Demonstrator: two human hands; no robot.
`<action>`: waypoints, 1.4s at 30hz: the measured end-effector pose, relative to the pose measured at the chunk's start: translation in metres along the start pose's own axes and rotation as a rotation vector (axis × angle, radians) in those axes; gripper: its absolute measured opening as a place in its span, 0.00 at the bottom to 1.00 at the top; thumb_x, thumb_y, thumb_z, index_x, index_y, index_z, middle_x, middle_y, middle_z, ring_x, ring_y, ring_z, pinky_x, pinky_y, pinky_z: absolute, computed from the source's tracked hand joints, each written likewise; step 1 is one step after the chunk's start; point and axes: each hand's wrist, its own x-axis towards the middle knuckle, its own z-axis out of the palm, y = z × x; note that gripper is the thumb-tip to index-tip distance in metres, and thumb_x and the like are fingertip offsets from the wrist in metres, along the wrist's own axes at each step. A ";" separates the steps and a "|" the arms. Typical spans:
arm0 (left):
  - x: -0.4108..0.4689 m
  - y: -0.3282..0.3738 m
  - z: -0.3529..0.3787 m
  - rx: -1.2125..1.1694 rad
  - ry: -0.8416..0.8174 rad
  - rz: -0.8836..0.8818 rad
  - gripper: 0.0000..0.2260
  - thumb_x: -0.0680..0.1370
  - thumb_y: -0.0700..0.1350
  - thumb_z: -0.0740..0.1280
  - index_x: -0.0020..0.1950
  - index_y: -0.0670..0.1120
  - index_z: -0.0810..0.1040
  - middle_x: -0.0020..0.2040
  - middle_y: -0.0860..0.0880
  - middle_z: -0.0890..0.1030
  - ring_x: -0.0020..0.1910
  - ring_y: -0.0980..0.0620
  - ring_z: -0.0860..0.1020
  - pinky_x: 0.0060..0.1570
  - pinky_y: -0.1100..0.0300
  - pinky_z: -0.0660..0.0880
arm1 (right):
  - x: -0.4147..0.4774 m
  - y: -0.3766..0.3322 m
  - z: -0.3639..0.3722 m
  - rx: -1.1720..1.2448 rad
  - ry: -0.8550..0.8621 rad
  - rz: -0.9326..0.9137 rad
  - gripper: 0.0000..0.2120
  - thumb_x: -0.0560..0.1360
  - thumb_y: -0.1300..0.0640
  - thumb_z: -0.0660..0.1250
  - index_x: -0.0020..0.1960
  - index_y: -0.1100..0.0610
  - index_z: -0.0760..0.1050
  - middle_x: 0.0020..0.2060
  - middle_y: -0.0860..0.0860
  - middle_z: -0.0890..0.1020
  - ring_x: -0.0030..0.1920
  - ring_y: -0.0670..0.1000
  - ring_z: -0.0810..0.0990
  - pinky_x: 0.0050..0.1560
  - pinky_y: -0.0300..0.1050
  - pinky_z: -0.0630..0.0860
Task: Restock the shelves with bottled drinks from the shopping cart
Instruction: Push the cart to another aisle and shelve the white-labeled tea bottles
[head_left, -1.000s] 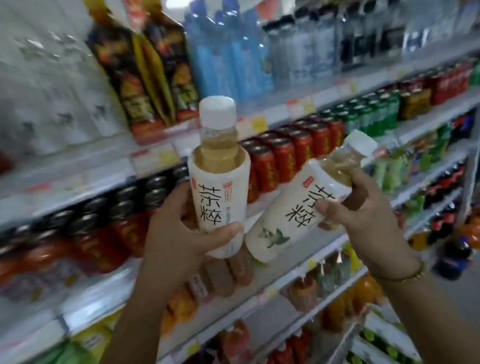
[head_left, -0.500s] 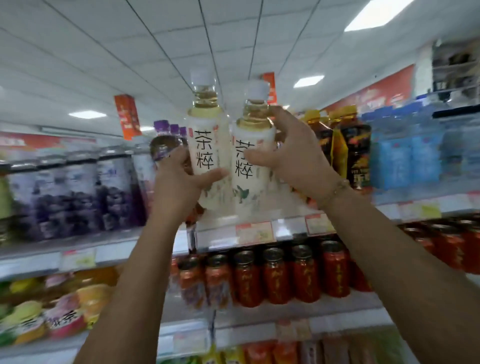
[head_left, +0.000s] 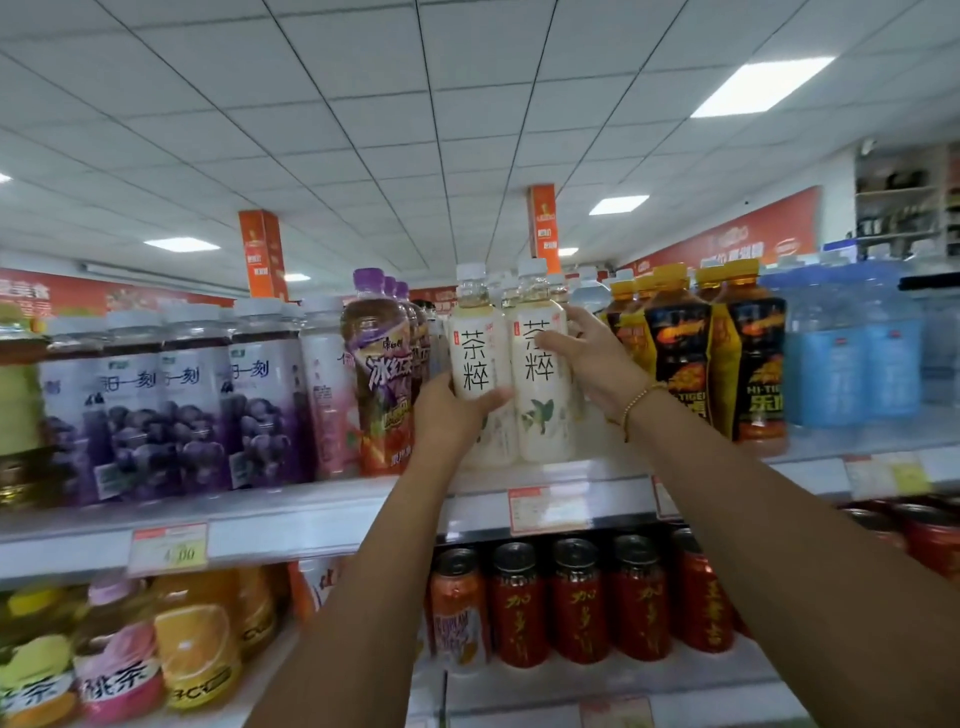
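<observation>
Two white-labelled tea bottles with white caps stand side by side on the top shelf (head_left: 582, 470). My left hand (head_left: 451, 415) grips the left tea bottle (head_left: 475, 358) low on its body, thumb across the label. My right hand (head_left: 592, 358) grips the right tea bottle (head_left: 540, 395) from the right side, fingers curled round its upper label. Both bottles are upright, and their bases look set on the shelf at its front edge. More bottles of the same kind stand behind them. The shopping cart is out of view.
Purple-capped iced tea bottles (head_left: 376, 374) stand just left of the pair, and black-and-yellow Hi-Tiger bottles (head_left: 680, 358) just right. Grape drink bottles (head_left: 171, 410) fill the far left, blue water jugs (head_left: 852, 358) the far right. Red cans (head_left: 576, 603) line the shelf below.
Both hands have carried the two tea bottles up from chest height and lowered them onto the top shelf, between the iced tea and Hi-Tiger bottles. The view tilted upward.
</observation>
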 end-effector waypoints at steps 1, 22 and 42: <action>0.001 -0.002 0.001 -0.011 -0.003 0.000 0.15 0.70 0.46 0.73 0.54 0.46 0.76 0.54 0.46 0.81 0.49 0.47 0.81 0.50 0.49 0.79 | -0.003 0.001 -0.001 0.003 -0.013 -0.001 0.29 0.69 0.56 0.73 0.66 0.53 0.67 0.53 0.54 0.81 0.48 0.55 0.83 0.50 0.57 0.81; 0.057 -0.031 0.016 0.342 0.037 0.049 0.25 0.68 0.41 0.76 0.62 0.40 0.71 0.59 0.43 0.78 0.58 0.44 0.77 0.56 0.54 0.75 | 0.035 0.074 0.011 -0.220 -0.002 0.440 0.23 0.62 0.58 0.79 0.55 0.61 0.77 0.50 0.56 0.83 0.50 0.56 0.82 0.51 0.54 0.81; 0.067 -0.038 0.024 0.363 -0.009 -0.034 0.13 0.72 0.41 0.73 0.51 0.35 0.77 0.53 0.39 0.80 0.53 0.43 0.79 0.49 0.57 0.73 | 0.054 0.078 0.015 -0.308 0.027 0.432 0.25 0.64 0.56 0.78 0.56 0.63 0.75 0.53 0.58 0.81 0.52 0.58 0.80 0.51 0.57 0.80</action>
